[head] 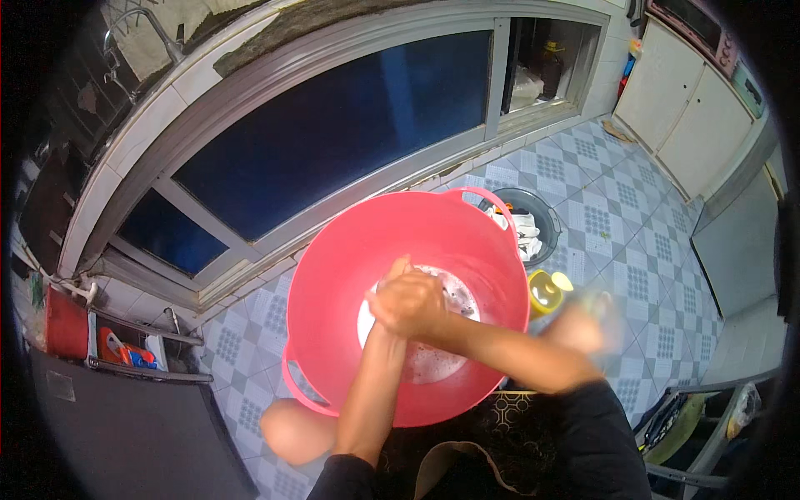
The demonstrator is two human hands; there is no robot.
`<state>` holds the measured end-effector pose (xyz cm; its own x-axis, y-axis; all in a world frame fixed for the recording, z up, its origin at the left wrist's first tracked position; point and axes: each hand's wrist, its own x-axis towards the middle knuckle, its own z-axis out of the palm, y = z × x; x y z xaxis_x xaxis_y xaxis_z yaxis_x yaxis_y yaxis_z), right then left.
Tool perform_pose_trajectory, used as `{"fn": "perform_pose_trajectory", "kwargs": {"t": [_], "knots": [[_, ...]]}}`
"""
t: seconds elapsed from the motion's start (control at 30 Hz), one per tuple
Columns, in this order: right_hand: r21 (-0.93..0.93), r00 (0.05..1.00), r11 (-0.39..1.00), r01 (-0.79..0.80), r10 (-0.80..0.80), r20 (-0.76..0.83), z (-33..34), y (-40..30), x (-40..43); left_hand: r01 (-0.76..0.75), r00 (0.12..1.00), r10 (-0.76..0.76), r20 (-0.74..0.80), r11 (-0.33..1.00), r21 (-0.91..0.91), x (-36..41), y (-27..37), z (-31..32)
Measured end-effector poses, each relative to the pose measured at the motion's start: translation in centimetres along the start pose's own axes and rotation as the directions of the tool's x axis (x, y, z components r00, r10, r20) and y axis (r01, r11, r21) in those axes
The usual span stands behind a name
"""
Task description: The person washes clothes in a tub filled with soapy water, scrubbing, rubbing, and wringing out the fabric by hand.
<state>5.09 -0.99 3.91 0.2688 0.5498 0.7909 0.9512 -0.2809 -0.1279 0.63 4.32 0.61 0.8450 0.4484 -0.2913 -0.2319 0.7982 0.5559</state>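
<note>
A large pink plastic tub (325,269) with two loop handles stands on the floor between my knees. Soapy, foamy water and some white cloth (369,319) lie in its bottom. Over the middle of the tub my two hands are pressed together. My right hand (412,303) is closed on top, and my left hand (397,272) lies beneath and beyond it, mostly covered. The crossing of the arms makes it hard to tell which hand is which. Whether a piece of cloth is between the fingers cannot be seen.
A grey basin (549,231) with white clothes stands behind the tub's right side. Beside it is a yellow container (542,297). A sliding window (337,125) runs along the far wall; white cabinets (694,106) stand at upper right, a dark appliance (137,425) at lower left, a rack (700,456) at lower right.
</note>
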Motion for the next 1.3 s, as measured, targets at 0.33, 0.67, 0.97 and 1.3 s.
{"fn": "perform_pose_trajectory", "kwargs": {"t": [0.33, 0.67, 0.97, 1.3], "knots": [[0.002, 0.999, 1.0, -0.008, 0.008, -0.032, 0.4, 1.0, -0.2, 0.016, 0.898, 0.045, 0.438, 0.991, -0.134, -1.3, 0.2, 1.7], [0.464, 0.418, 0.064, -0.883, 0.557, 0.718, -1.9, 9.2, 3.5, 0.027, 0.969, -0.092, 0.229, 0.962, 0.27, -0.4, 1.5, 2.1], [0.508, 0.512, 0.213, -0.834, 0.64, 0.572, -1.7, 8.9, 3.2, -0.155, 0.982, 0.082, 0.172, 0.87, 0.469, -0.7, 1.2, 2.8], [0.302, 0.881, 0.828, -0.472, 0.457, 0.121, -1.2, 4.0, 2.2, -0.032, 0.997, 0.011, 0.079, 0.964, 0.263, -0.2, -0.9, 0.9]]}}
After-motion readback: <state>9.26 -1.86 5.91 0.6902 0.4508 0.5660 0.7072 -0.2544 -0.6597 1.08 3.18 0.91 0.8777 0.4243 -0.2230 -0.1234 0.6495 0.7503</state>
